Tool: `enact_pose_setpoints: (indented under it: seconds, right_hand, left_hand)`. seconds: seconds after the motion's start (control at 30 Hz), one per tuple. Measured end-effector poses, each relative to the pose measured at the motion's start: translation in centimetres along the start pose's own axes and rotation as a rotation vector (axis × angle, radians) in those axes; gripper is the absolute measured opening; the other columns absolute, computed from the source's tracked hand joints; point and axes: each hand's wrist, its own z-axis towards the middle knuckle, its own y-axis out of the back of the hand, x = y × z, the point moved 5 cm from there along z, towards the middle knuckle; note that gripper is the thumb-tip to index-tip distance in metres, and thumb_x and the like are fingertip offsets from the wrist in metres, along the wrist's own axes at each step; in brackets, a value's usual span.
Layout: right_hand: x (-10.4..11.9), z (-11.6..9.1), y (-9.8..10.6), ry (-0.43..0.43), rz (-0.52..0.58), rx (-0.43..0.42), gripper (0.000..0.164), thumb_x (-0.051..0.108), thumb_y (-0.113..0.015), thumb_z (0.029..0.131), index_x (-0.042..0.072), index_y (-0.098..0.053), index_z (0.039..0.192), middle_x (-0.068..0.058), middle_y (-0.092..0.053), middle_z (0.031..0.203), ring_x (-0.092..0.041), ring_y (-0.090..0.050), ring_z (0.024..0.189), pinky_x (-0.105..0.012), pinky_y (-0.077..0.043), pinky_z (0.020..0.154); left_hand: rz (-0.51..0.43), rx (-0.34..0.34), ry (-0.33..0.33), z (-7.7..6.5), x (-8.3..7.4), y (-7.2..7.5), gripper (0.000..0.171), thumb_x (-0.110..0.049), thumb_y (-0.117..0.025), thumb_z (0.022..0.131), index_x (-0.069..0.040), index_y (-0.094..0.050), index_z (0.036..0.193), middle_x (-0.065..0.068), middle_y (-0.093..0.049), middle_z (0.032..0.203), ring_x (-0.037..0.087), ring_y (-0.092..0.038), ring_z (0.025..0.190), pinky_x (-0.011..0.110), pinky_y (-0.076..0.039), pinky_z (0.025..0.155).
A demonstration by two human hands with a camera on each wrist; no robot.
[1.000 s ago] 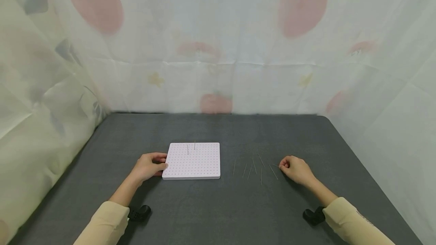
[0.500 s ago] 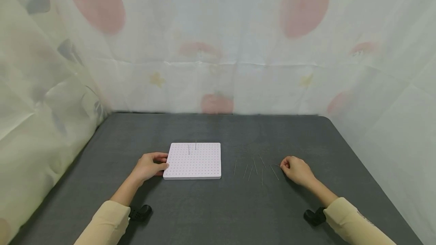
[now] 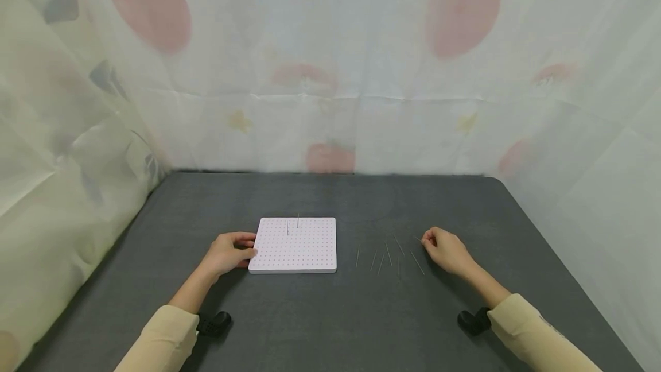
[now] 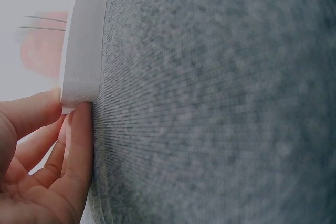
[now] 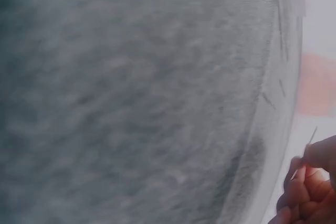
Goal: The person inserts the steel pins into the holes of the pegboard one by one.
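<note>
Pinched in the fingertips of the right hand (image 3: pixel 448 250), a thin pin (image 5: pixel 313 135), with its free end poking out to the left and slightly toward the curtain (image 3: pixel 382 39) in the head view, long axis nearer to left-to-right than to front-to-back. Partly hidden by the fingers; cannot tell the full length. Just beyond the rightmost of the loose pins (image 3: pixel 388 253) in position. Lying flat on the grey table (image 3: pixel 310 320), seven of those, between the white pegboard (image 3: pixel 304 254) and the right hand, long axes running mostly from near to far: one almost straight, three with far ends leaning right, three with far ends leaning left. Flat on the table too, the pegboard, wider from left to right than front to back. Upright in its far part, left of its middle, two standing pins (image 3: pixel 287 228), near each other but apart, one slightly farther back. On the pegboard's left edge, the left hand (image 3: pixel 225 253), gripping with thumb at the top face and fingers against the side.
</note>
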Motion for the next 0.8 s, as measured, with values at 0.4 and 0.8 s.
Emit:
enact_pose_setpoints:
  seconds: [0.4,0.8]
  right_hand:
    - [2.7,1.8,-0.8,0.054,0.099,0.037,0.011,0.01,-0.05,0.093,0.002,-0.056,0.098,-0.007,-0.06,0.086,-0.012,-0.051,0.069,-0.028,-0.044,0.06]
    - [6.0,3.8,-2.2,0.09,0.225,0.032,0.009,0.01,-0.048,0.093,0.004,-0.054,0.097,-0.003,-0.054,0.078,-0.011,-0.042,0.058,-0.024,-0.038,0.05]
  left_hand:
    - [-0.004,-0.004,-0.005,-0.1,-0.2,0.0,0.045,-0.005,-0.066,0.082,0.002,-0.053,0.124,0.018,-0.058,0.109,0.016,-0.064,0.079,0.031,-0.056,0.065]
    - [0.002,-0.013,-0.003,0.0,-0.1,0.0,0.045,-0.004,-0.066,0.082,0.002,-0.054,0.124,0.016,-0.059,0.109,0.015,-0.063,0.078,0.031,-0.056,0.065]
